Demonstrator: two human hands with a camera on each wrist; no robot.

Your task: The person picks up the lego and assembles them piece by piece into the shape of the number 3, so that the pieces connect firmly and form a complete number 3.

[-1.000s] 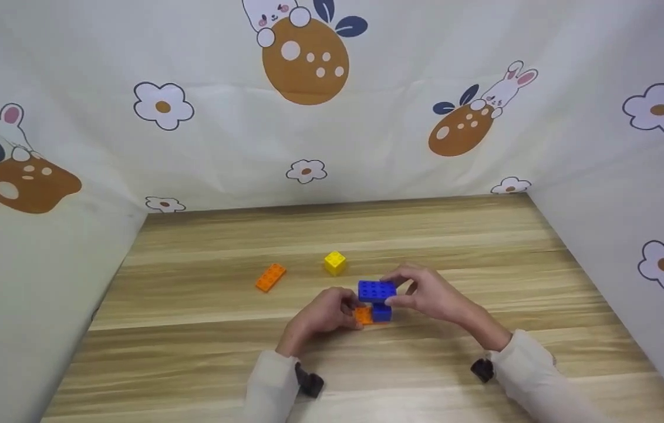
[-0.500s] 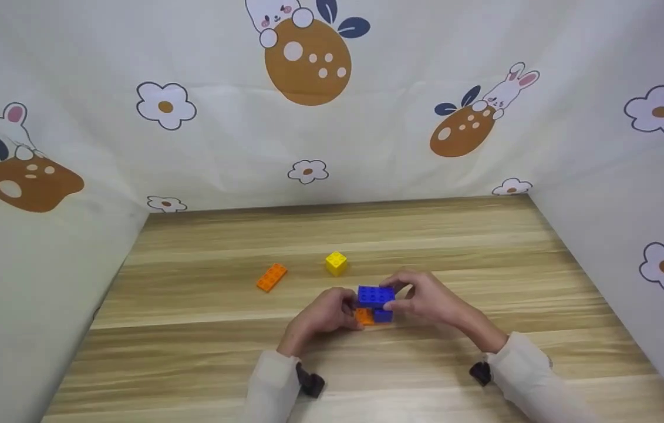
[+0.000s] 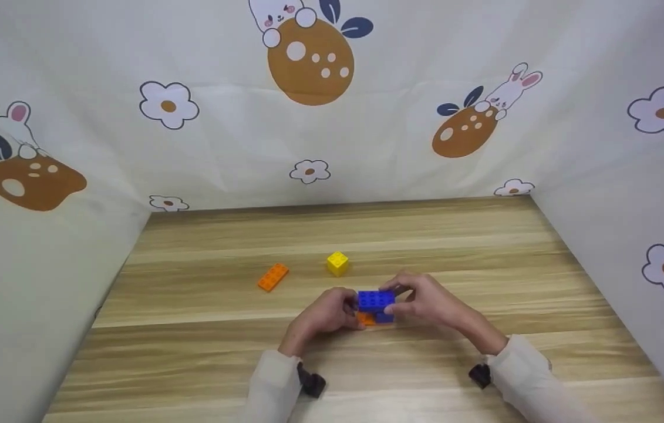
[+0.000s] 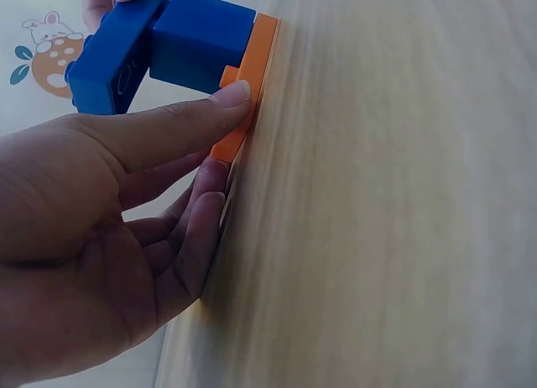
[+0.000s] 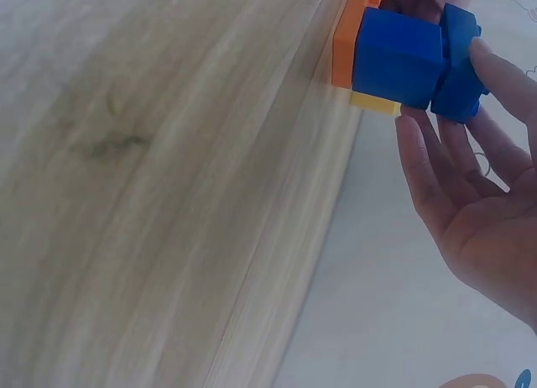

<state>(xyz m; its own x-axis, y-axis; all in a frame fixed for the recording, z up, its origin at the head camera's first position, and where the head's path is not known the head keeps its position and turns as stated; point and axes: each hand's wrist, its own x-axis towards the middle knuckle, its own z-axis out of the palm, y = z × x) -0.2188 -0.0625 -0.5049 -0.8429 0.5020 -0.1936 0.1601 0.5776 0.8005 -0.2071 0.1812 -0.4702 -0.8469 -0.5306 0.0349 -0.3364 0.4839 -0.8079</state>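
Thumb and fingers of my left hand pinch the end of an orange flat toy building brick, which lies on the table. On its other end stands a tall blue block. My right hand holds a blue eight-stud brick between thumb and fingers, studs up. This brick sits on top of the blue block, jutting out over the orange piece toward my left hand. In the head view it hides most of the block beneath.
A yellow cube brick stands farther back on the wooden table. Left of it lies a second orange flat brick. Printed fabric walls close in the table at the back and both sides.
My right hand has brought the blue eight-stud brick down onto the blue block, covering more of it in the head view. My left hand keeps its pinch on the orange flat brick.
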